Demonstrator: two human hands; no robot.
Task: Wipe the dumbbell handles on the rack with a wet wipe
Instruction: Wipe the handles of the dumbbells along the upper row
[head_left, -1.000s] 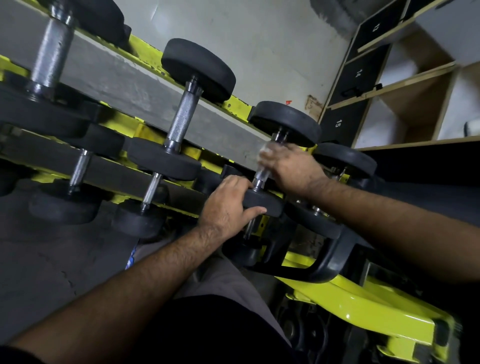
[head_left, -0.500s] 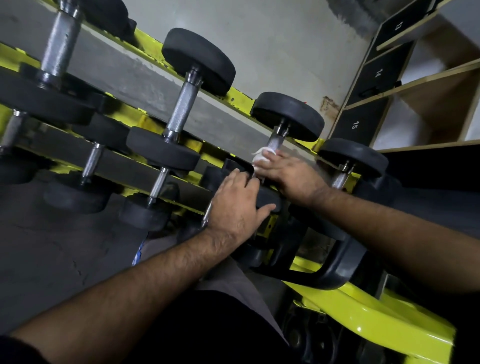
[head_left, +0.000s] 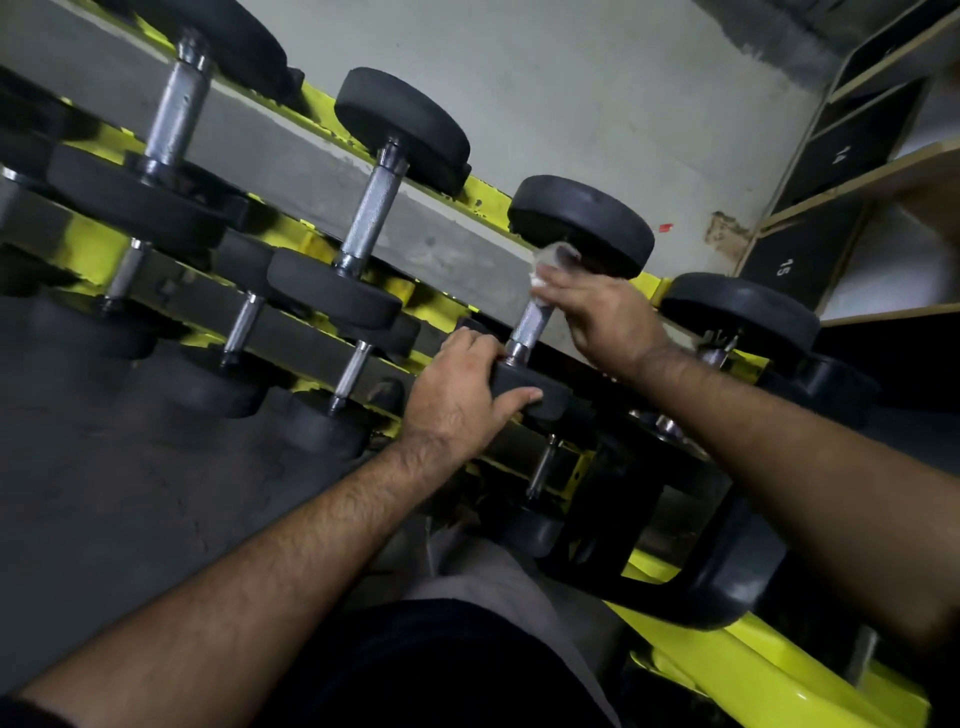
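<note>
A yellow rack (head_left: 691, 660) carries rows of black dumbbells with knurled steel handles. My right hand (head_left: 602, 322) is wrapped around the upper end of one dumbbell's handle (head_left: 530, 327), pressing a white wet wipe (head_left: 550, 260) against it just below the far black head (head_left: 582, 223). My left hand (head_left: 462, 395) grips the near black head (head_left: 530, 395) of the same dumbbell, thumb along its rim. The lower part of the handle shows bare between my hands.
More dumbbells sit to the left (head_left: 369, 218) and one to the right (head_left: 737, 312), with a lower row beneath. Wooden shelves with numbered black panels (head_left: 831, 156) stand at the right. A grey wall (head_left: 571, 78) is behind the rack.
My right hand with the wipe has slid up the handle toward the far head, uncovering the lower handle. My left hand stays on the near head.
</note>
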